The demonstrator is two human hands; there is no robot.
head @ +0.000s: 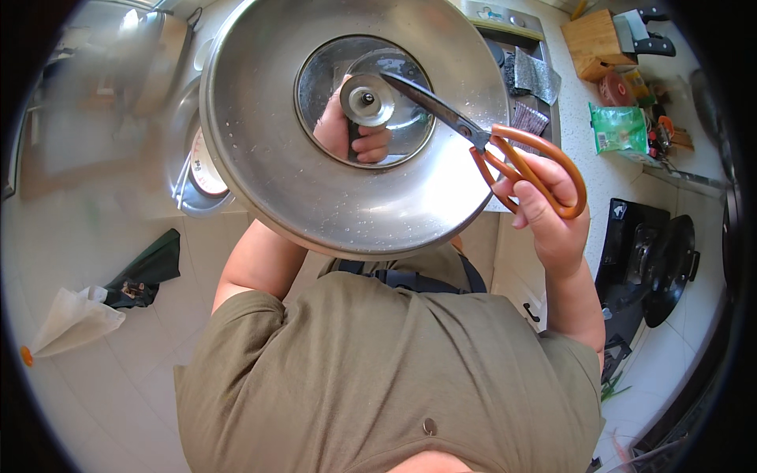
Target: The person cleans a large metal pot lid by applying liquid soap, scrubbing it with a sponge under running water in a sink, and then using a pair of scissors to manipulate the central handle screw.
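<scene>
A large metal pan lid (331, 195) with a round glass window (319, 71) is held up before me, its inner side facing me and dotted with water drops. Through the glass I see my left hand (336, 133) gripping the dark lid handle (353, 142) from behind. A metal disc (355, 106) with a screw sits at the window's centre. My right hand (547, 207) holds scissors (473, 133) by their orange handles. The blades look closed, and their tip lies by the disc's upper right edge; whether it touches cannot be told.
To the left, a sink (184, 115) holds a patterned dish (207, 162) and white chopsticks (184, 177). A wooden knife block (594, 47), a green packet (618, 127) and scouring cloths (535, 77) lie to the right. Farther down are a cooktop (615, 242) and a black lid (671, 278). Bags (145, 266) lie on the floor.
</scene>
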